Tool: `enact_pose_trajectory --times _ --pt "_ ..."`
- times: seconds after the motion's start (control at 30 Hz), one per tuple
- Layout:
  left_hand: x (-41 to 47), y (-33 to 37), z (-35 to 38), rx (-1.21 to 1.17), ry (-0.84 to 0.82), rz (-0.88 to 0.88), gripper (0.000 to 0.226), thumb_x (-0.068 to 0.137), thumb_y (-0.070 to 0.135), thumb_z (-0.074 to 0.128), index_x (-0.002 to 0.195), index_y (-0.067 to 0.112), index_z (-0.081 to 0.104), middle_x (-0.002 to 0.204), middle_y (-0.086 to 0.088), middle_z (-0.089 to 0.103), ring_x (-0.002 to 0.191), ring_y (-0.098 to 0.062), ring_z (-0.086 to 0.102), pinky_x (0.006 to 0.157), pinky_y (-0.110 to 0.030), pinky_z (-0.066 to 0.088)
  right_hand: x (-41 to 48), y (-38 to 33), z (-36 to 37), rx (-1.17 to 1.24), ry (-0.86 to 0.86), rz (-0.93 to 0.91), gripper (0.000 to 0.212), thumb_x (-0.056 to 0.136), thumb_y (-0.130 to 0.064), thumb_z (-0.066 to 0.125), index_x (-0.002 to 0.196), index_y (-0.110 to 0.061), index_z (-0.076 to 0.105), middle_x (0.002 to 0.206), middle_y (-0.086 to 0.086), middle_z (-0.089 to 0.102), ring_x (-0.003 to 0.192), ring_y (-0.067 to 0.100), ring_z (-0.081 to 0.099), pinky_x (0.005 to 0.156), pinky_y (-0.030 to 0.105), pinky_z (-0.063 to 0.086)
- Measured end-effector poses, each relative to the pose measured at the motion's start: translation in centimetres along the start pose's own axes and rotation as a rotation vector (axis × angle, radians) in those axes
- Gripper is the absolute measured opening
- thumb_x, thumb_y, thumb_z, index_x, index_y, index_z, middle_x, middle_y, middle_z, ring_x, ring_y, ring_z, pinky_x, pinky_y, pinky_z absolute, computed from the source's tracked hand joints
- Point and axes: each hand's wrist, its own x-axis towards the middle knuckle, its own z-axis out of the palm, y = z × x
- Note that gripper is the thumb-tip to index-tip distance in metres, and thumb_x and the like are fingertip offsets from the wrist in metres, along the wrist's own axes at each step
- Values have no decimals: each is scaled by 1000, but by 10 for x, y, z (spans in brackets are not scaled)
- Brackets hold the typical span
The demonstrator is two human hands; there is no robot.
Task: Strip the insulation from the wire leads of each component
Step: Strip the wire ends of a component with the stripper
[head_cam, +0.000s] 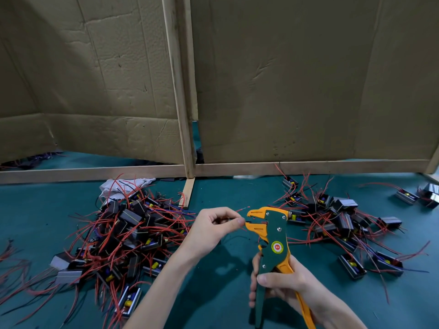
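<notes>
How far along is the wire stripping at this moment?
Done: possibly the looser group on the right, though its wire ends are too small to confirm. In hand: the left hand pinches a red lead beside the open jaws of the wire stripper, whose handles the right hand grips. Left: probably the big tangled pile on the left, so much seems to remain.

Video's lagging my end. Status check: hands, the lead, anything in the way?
Left hand pinches red lead at the wire stripper, jaws open. Right hand grips its handles. Component piles lie either side, none between the hands.
</notes>
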Motion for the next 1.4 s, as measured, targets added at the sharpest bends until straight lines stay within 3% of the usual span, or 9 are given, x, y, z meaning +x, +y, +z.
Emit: enact_pose_trajectory --times 0.3,0.47,0.63,0.8,0.87,0.97,1.2,1.27,1.4 --pt "1 -2 -8 11 -59 3 16 84 14 70 70 22 73 60 -3 46 55 -9 30 50 -18 24 0 4 9 -13 93 58 33 58 -19 85 73 -3 61 62 22 53 50 31 56 51 38 52" --pt "2 -10 -6 39 -41 -9 11 88 11 65 83 9 75 76 -2 72 71 -5 60 70 -13 44 5 11 19 -68 275 32 38 59 -30 79 57 -6 50 51 15 45 40 25 45 42 28 42" --pt "5 -19 -2 117 42 5 14 89 12 64 78 16 72 74 8 71 69 1 58 71 -14 43 8 8 21 233 166 0 16 63 -2 70 77 -1 63 71 26 57 61 37 61 58 45 54" --pt "5 -13 -6 304 180 115 18 87 20 67 75 33 69 76 9 66 74 -6 53 76 -26 42 10 7 8 370 192 -69 27 63 11 65 88 2 60 81 29 61 71 42 66 63 48 57" --pt "4 -5 -5 420 232 192 17 86 23 68 76 36 68 75 15 63 79 -5 52 78 -20 37 11 7 3 365 239 -54 32 61 14 66 91 4 59 90 33 66 79 46 68 62 48 58" --pt "10 11 6 514 247 297 6 84 22 70 83 27 72 80 19 60 87 -7 51 79 -9 32 14 7 1 397 280 -4 22 64 5 62 85 9 60 89 35 66 81 50 68 63 49 58" --pt "55 55 85 396 335 461 11 87 12 67 95 10 75 89 2 65 88 -14 58 82 -19 43 14 9 2 471 209 127 18 68 13 54 84 7 61 73 27 59 62 42 64 62 53 57" --pt "63 61 108 308 273 460 15 90 8 63 100 6 73 98 -5 67 92 -18 61 86 -23 47 14 9 1 448 202 142 30 60 16 57 89 8 61 77 27 63 62 39 66 56 47 57" --pt "62 60 126 307 -224 260 35 96 1 48 127 11 60 143 -14 43 136 -20 38 109 -25 35 13 9 -2 444 209 130 29 64 12 55 91 8 65 83 28 66 64 39 68 54 45 56"
